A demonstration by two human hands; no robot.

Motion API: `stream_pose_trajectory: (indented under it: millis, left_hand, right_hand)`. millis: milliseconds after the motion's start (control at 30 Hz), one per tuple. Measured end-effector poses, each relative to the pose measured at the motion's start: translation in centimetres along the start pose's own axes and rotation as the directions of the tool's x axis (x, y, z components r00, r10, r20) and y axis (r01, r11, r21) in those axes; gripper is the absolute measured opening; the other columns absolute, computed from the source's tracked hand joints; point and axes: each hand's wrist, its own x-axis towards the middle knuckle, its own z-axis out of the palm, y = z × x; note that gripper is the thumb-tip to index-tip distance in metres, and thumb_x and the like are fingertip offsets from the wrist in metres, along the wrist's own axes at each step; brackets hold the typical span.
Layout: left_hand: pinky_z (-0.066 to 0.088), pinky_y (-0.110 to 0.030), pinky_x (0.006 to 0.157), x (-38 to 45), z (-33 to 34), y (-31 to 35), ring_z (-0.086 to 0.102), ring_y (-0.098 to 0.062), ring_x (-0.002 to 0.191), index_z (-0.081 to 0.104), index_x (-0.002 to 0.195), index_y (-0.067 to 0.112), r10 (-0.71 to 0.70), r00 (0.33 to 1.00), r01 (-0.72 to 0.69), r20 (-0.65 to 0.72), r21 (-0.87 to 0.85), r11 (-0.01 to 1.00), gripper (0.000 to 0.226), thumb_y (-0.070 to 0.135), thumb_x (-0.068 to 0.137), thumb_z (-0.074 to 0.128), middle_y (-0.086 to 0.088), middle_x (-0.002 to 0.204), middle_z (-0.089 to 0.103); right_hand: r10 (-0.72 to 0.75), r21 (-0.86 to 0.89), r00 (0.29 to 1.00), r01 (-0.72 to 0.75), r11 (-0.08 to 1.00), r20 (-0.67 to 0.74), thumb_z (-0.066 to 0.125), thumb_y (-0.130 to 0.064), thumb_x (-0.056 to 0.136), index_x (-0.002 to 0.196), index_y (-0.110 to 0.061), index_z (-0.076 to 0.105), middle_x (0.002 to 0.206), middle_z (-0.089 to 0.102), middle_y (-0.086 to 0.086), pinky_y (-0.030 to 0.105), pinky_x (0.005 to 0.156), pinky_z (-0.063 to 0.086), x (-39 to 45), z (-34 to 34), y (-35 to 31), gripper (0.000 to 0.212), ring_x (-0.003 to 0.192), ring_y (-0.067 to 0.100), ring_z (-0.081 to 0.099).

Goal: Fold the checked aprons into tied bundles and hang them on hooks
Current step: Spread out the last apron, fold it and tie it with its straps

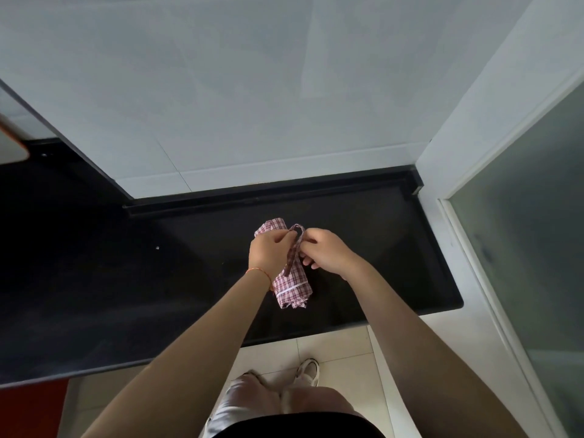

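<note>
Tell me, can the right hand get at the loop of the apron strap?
Probably yes. The right hand is already beside the strap, fingers curled at it; nothing lies between them on the dark counter.

The checked apron [292, 279] is thin woven cloth, matt, in red and white check with a white stitched band near its lower end, and its strap [295, 245] is a narrow strip of the same cloth. The countertop [189, 279] beneath it is a black, smooth, polished slab with a faint sheen. The wall [284, 90] behind is of large pale tiles, smooth and slightly glossy, and the floor [341, 352] is of light glazed tiles.
</note>
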Motion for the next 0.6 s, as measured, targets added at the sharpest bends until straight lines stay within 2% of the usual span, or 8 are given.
stream_pose_trajectory:
  millis: [67, 133, 233, 333, 400, 500, 533, 600]
  left_hand:
    - [0.050, -0.027, 0.063, 0.3, -0.1, 0.0, 0.056, -0.011, 0.064, 0.076, 0.102, 0.021, 0.022, 1.000, -0.023, 0.018, 0.064, 0.998, 0.019, 0.025, 0.100, 0.058, -0.003, 0.080, 0.070]
    - [0.045, -0.017, 0.059, 0.5, -0.1, 0.2, 0.058, -0.007, 0.067, 0.072, 0.114, 0.018, 0.044, 0.997, -0.052, 0.062, 0.124, 0.991, 0.022, 0.019, 0.101, 0.055, 0.005, 0.085, 0.067]
    - [0.045, -0.008, 0.054, 0.8, -0.5, 0.1, 0.058, -0.006, 0.071, 0.068, 0.115, 0.015, 0.067, 0.985, -0.099, 0.158, 0.207, 0.973, 0.022, 0.012, 0.102, 0.051, 0.007, 0.084, 0.062]
    - [0.044, -0.006, 0.062, 1.0, -0.8, 0.2, 0.060, -0.011, 0.081, 0.065, 0.110, 0.012, 0.095, 0.960, -0.178, 0.262, 0.311, 0.934, 0.014, 0.012, 0.099, 0.057, 0.004, 0.088, 0.062]
    - [0.043, -0.008, 0.067, 1.0, -1.0, 0.4, 0.061, -0.012, 0.090, 0.065, 0.114, 0.010, 0.104, 0.946, -0.209, 0.307, 0.333, 0.919, 0.018, 0.016, 0.098, 0.060, 0.002, 0.096, 0.064]
    - [0.043, -0.010, 0.067, 0.8, -1.5, 0.2, 0.059, -0.010, 0.085, 0.062, 0.119, 0.006, 0.113, 0.952, -0.208, 0.284, 0.331, 0.920, 0.025, 0.020, 0.102, 0.052, -0.002, 0.100, 0.062]
    - [0.044, -0.011, 0.068, 0.8, -1.6, 0.1, 0.056, -0.009, 0.082, 0.061, 0.121, 0.005, 0.090, 0.958, -0.171, 0.271, 0.292, 0.941, 0.027, 0.022, 0.103, 0.050, -0.004, 0.101, 0.062]
    - [0.045, -0.019, 0.066, 0.5, -1.6, 0.5, 0.052, -0.011, 0.074, 0.061, 0.113, 0.009, -0.015, 0.960, -0.048, 0.280, 0.216, 0.975, 0.023, 0.025, 0.103, 0.048, -0.004, 0.092, 0.061]
  right_hand:
    - [-0.072, -0.094, 0.997, 0.070, 0.993, -0.014, 0.049, -0.027, 0.103, 0.102, -0.017, 0.061, 0.094, 0.068, 0.003, 0.027, 0.067, 0.053, -0.3, -0.4, -0.7, 0.016, 0.076, 0.016, 0.067]
    - [-0.132, -0.169, 0.991, 0.124, 0.978, -0.037, 0.050, -0.028, 0.103, 0.098, -0.017, 0.062, 0.090, 0.068, 0.000, 0.024, 0.061, 0.050, -0.6, -0.8, -1.3, 0.017, 0.069, 0.015, 0.067]
    - [-0.201, -0.248, 0.978, 0.183, 0.951, -0.050, 0.053, -0.027, 0.103, 0.098, -0.021, 0.061, 0.090, 0.066, -0.006, 0.016, 0.055, 0.044, -0.7, -1.1, -1.9, 0.011, 0.062, 0.009, 0.065]
    - [-0.269, -0.246, 0.960, 0.243, 0.938, -0.074, 0.057, -0.026, 0.101, 0.102, -0.021, 0.068, 0.091, 0.063, -0.009, 0.009, 0.052, 0.042, -0.4, -1.1, -2.5, 0.012, 0.065, 0.005, 0.061]
    - [-0.292, -0.224, 0.952, 0.266, 0.937, -0.092, 0.059, -0.025, 0.100, 0.106, -0.017, 0.073, 0.093, 0.062, -0.011, 0.009, 0.060, 0.043, -0.3, -1.0, -2.8, 0.017, 0.076, 0.005, 0.060]
    - [-0.263, -0.114, 0.960, 0.251, 0.961, -0.097, 0.057, -0.024, 0.100, 0.110, -0.017, 0.074, 0.095, 0.057, -0.016, 0.010, 0.074, 0.042, -0.1, -0.8, -2.8, 0.021, 0.095, 0.006, 0.057]
    - [-0.233, -0.050, 0.968, 0.229, 0.972, -0.097, 0.055, -0.023, 0.101, 0.112, -0.021, 0.074, 0.107, 0.057, -0.013, 0.012, 0.084, 0.043, 0.0, -0.8, -2.8, 0.022, 0.105, 0.006, 0.054]
    - [-0.170, 0.021, 0.984, 0.171, 0.985, -0.048, 0.047, -0.020, 0.103, 0.118, -0.028, 0.070, 0.141, 0.048, -0.004, 0.026, 0.107, 0.037, 0.2, -0.8, -2.6, 0.029, 0.131, 0.013, 0.043]
